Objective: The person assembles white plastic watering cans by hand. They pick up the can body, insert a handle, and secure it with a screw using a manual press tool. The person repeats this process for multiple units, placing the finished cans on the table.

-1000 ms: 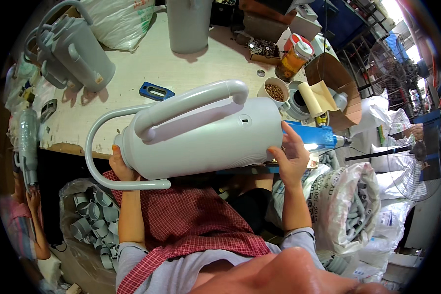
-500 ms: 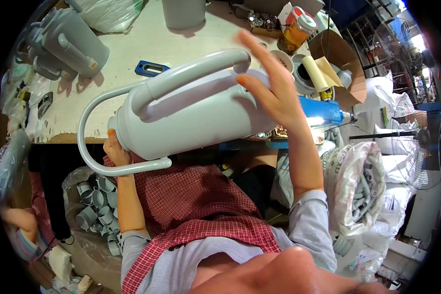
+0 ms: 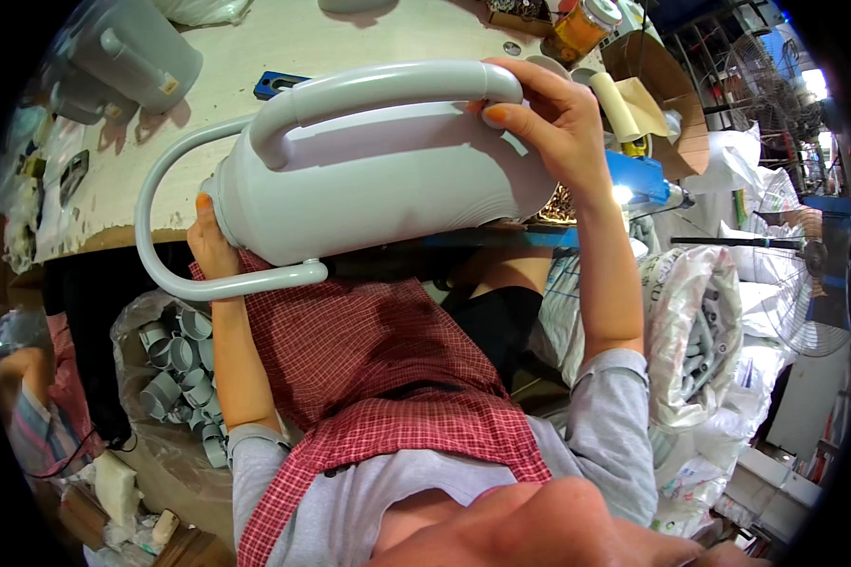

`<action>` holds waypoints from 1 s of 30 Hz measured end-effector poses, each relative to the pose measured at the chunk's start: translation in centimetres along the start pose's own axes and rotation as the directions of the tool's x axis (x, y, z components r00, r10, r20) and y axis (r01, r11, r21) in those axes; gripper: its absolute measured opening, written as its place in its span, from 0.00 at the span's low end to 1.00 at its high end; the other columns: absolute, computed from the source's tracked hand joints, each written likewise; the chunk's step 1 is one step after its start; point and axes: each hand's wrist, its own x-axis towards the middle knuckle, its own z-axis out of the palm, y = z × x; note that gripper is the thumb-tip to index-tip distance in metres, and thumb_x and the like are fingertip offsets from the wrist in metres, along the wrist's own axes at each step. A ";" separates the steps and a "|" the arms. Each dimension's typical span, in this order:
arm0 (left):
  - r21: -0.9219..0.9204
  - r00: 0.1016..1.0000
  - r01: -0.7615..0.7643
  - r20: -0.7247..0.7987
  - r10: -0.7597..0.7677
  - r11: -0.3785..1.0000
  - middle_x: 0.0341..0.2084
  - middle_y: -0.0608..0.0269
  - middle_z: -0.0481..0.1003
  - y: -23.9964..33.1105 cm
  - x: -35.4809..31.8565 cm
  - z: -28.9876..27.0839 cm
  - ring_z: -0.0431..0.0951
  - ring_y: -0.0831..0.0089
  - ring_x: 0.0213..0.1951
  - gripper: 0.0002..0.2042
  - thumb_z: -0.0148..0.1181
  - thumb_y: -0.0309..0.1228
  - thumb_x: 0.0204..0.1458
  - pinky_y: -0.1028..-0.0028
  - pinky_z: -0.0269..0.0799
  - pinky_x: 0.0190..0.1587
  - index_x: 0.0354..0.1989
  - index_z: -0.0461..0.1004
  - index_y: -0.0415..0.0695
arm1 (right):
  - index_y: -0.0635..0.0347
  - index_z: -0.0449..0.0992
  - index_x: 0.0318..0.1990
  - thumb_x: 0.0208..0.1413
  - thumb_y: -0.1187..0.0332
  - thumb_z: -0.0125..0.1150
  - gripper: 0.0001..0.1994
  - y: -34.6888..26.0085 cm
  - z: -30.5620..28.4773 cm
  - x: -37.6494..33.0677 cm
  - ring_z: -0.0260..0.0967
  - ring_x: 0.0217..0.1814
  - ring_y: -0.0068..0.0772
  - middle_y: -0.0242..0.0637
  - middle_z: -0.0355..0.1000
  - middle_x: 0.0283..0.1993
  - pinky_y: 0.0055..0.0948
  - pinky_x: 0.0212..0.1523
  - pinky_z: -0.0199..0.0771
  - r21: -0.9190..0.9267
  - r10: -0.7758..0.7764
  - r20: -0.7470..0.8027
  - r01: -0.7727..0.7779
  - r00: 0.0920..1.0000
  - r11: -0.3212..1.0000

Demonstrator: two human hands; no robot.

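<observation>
Left hand (image 3: 210, 248) cupped low, right hand (image 3: 550, 123) curled, forearms raised.

place: workshop | signs: worn workbench (image 3: 113, 203), bag of grey plastic fittings (image 3: 175, 378), standing fan (image 3: 808, 302)

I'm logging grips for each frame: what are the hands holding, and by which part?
Both hold the grey plastic jug: the right hand grips the end of its top handle, the left hand supports its base end.
</observation>
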 end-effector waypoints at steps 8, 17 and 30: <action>0.015 0.986 -0.036 -0.163 0.038 0.999 0.20 0.67 0.74 0.6 -1.4 0.4 0.69 0.81 0.23 0.27 0.48 0.51 0.65 0.79 0.63 0.26 0.27 0.76 0.36 | 0.60 0.78 0.50 0.51 0.70 0.65 0.17 -0.6 0.2 -0.4 0.78 0.40 0.33 0.36 0.80 0.37 0.42 0.70 0.58 -0.470 -0.200 0.062 0.205 0.978 0.859; -0.041 0.998 0.001 -0.068 -0.004 0.999 0.30 0.60 0.77 -3.3 1.4 -1.4 0.76 0.73 0.32 0.22 0.44 0.45 0.66 0.73 0.73 0.36 0.37 0.75 0.36 | 0.49 0.78 0.51 0.50 0.61 0.65 0.19 -0.2 0.4 -1.7 0.71 0.52 0.51 0.42 0.78 0.42 0.48 0.68 0.59 -0.475 -0.042 -0.112 -0.016 0.993 0.880; -0.084 0.977 0.058 0.212 -0.039 0.995 0.42 0.54 0.76 -2.6 0.3 2.2 0.77 0.64 0.41 0.25 0.39 0.48 0.67 0.66 0.74 0.45 0.49 0.70 0.35 | 0.47 0.76 0.53 0.51 0.57 0.65 0.21 -0.2 2.6 -4.2 0.68 0.52 0.46 0.34 0.78 0.44 0.40 0.54 0.68 -0.466 -0.058 -0.325 -0.106 0.944 0.878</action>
